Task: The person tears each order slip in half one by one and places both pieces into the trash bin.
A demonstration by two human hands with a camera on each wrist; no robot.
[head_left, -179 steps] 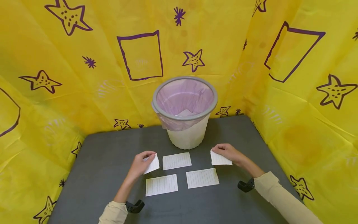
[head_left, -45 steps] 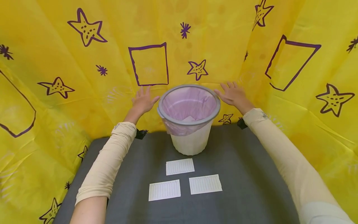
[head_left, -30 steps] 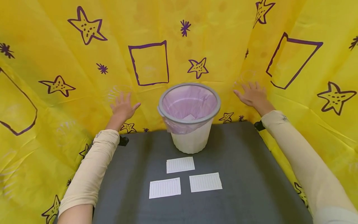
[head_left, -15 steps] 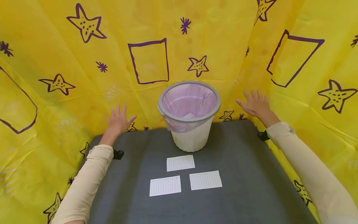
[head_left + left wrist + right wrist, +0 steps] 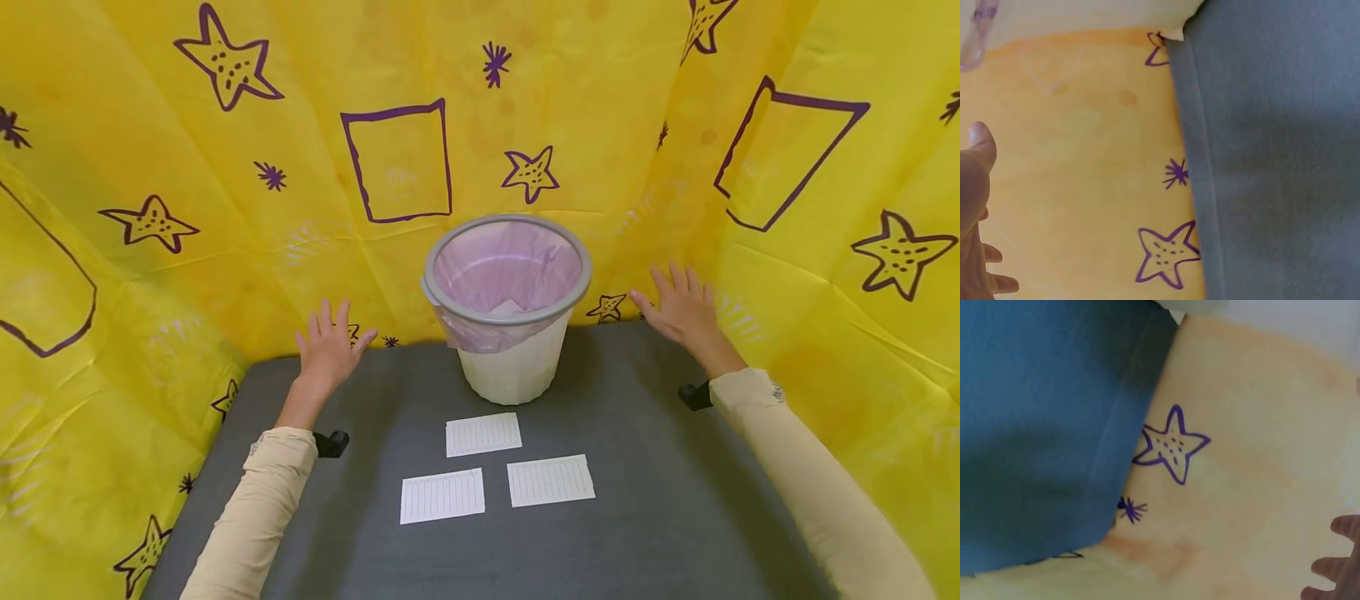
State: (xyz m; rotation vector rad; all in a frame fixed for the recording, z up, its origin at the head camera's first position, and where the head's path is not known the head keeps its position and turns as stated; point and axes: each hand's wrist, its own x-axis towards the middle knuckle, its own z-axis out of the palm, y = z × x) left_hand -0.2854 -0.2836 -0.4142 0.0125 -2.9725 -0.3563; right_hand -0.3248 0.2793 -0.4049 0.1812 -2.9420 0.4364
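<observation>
In the head view both hands hover over the far part of the table with fingers spread, holding nothing. My left hand [image 5: 327, 350] is left of the waste bin [image 5: 510, 367], apart from it; my right hand [image 5: 684, 315] is on the bin's other side, also apart. The bin is white with a grey rim and a pinkish liner, and a bit of white paper [image 5: 507, 307] shows inside. Three lined paper slips lie in front of it: one nearest the bin [image 5: 483, 435], a left slip [image 5: 442, 496] and a right slip [image 5: 551, 481].
The dark grey table [image 5: 510, 550] ends at a yellow curtain [image 5: 600, 100] printed with purple stars, which surrounds it at the back and sides. In the left wrist view the table edge [image 5: 1200, 162] runs alongside the curtain.
Six seconds ago each hand held a piece of paper; both are bare now and a fourth slip is gone from the table. Since 1.5 seconds ago the hands have drawn apart and back from the bin.
</observation>
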